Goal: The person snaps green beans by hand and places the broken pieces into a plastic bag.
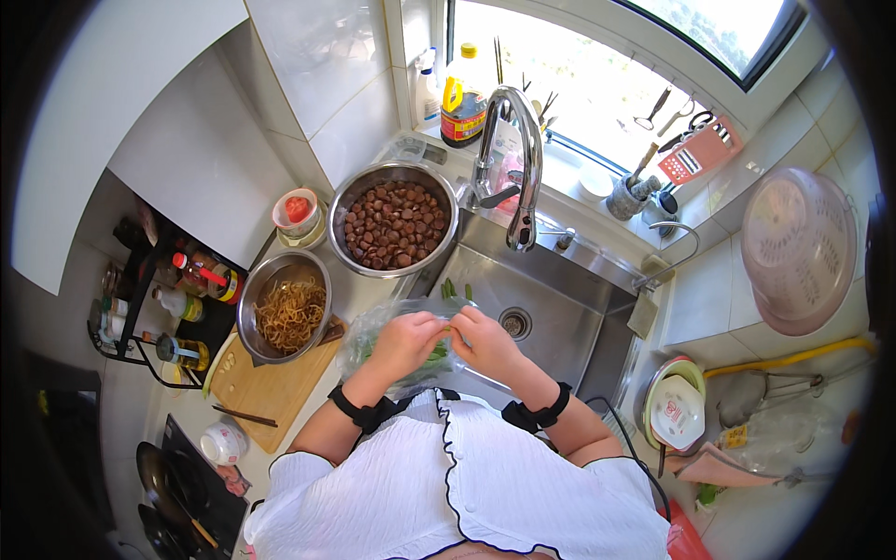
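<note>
My left hand (411, 341) and my right hand (484, 339) meet over the near left edge of the steel sink. Their fingertips pinch together on a slim green vegetable, probably a bean pod, mostly hidden by the fingers. Beneath and beside my left hand lies a clear plastic bag (364, 323) with more green pods (435, 355) showing through it. A few short green pieces (449, 288) rest in the sink basin (560, 329), just beyond my fingers, left of the drain (516, 323).
A chrome faucet (535, 154) arches over the sink. Left stand a steel bowl of brown rounds (395, 224), a steel bowl of brown strips (290, 315), a wooden cutting board (259, 399) and chopsticks (245, 416). Stacked bowls (675, 413) sit right; a colander (798, 245) hangs above.
</note>
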A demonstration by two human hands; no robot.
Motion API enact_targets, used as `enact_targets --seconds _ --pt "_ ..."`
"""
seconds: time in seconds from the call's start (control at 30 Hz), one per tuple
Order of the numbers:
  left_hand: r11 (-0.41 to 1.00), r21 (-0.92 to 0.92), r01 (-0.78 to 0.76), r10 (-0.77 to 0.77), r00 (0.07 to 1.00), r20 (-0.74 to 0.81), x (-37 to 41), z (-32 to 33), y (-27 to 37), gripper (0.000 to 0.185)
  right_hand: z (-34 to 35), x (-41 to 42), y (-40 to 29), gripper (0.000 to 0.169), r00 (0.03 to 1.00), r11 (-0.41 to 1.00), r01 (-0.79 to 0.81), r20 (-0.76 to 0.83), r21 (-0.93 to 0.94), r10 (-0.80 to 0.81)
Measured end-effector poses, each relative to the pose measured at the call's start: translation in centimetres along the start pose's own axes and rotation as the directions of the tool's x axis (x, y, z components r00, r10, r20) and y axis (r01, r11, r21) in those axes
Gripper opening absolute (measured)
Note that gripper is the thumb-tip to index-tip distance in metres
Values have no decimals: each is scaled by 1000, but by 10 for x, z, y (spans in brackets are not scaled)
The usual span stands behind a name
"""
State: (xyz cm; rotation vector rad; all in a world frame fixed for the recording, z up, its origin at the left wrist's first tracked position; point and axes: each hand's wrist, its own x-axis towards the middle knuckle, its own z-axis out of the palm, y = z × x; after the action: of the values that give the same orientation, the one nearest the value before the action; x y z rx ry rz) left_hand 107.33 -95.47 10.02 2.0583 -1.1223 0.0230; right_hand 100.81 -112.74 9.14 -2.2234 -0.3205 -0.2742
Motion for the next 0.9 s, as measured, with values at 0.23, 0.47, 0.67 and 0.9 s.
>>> enact_targets --seconds 0.23,0.47,0.67,0.9 --pt "990 -137 -22 8 994 -106 16 6 4 14 2 5 -6 10 954 984 -33 -289 176 83" --pt "955 -295 21 -65 988 -142 14 15 2 16 4 5 -2 8 917 950 -32 -368 309 151" --pt "838 -517 172 -298 939 -170 13 18 5 14 23 2 6 10 877 484 -38 -203 874 436" --pt "599 -787 144 -597 736 -319 21 -17 -24 21 6 -22 57 8 761 16 174 -145 985 632"
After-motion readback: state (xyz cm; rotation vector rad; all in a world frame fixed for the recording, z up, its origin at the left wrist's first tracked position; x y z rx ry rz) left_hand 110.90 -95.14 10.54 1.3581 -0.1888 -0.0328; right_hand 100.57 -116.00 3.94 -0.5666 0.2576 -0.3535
